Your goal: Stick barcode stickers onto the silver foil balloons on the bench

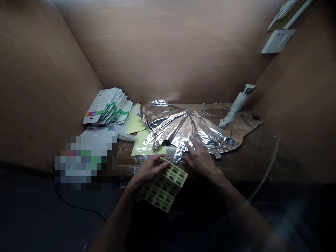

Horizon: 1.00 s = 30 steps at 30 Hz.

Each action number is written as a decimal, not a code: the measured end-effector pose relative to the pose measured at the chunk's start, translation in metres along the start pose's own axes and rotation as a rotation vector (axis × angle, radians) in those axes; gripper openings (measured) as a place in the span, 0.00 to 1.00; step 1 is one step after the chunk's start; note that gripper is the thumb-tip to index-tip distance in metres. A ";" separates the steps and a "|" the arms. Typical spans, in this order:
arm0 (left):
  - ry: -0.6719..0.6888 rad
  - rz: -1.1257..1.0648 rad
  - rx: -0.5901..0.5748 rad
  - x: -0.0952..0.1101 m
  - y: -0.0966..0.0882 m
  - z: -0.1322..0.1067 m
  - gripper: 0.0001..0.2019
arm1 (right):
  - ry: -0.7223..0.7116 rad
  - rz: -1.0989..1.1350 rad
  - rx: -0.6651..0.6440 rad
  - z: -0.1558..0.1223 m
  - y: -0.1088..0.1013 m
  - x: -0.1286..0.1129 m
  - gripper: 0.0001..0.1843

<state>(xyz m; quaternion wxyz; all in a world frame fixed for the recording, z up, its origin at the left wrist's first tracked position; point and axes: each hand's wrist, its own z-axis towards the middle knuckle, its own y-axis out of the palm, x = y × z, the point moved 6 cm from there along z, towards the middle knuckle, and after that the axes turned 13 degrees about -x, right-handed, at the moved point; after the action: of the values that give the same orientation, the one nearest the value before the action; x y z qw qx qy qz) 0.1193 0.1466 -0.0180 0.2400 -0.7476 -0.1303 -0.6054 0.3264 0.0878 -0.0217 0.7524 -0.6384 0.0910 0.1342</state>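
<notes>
My left hand point(151, 170) is closed on a yellow sheet of barcode stickers point(168, 185), thumb on top, and the sheet hangs over the table's front edge. On the table lies a flat, shiny foil balloon point(194, 122), creased into folds, with several small tabs along its near edge. The fingers of my right hand point(198, 157) are stretched out, resting on the balloon's near side between two tabs. Yellow sheets point(148, 143) lie partly under the balloon's left end.
Printed white cards point(107, 106) are piled at the back left, with more white packaging point(84, 157), pixelated, in front. A white-wrapped post with a metal top point(237, 105) stands at the right. Wooden panels point(168, 52) enclose the table, and a socket point(278, 41) is on the right one.
</notes>
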 end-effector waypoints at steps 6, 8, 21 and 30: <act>0.021 0.062 -0.182 0.010 0.008 0.002 0.15 | -0.142 -0.264 -0.244 0.005 0.016 0.046 0.22; 0.005 0.019 -0.174 0.007 0.013 0.002 0.16 | -0.177 -0.238 -0.249 -0.012 0.013 0.060 0.24; 0.075 -0.133 0.088 -0.015 0.016 0.007 0.15 | 0.029 0.170 -0.066 -0.059 -0.023 0.060 0.16; 0.135 -0.215 0.039 -0.019 0.040 0.021 0.15 | -0.203 0.464 -0.054 -0.057 0.001 -0.029 0.15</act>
<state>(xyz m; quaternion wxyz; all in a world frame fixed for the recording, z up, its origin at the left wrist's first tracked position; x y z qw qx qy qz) 0.1519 0.1251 -0.0477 0.1964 -0.6819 -0.2052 -0.6740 0.3003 0.0298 -0.0236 0.6894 -0.6035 0.1556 0.3692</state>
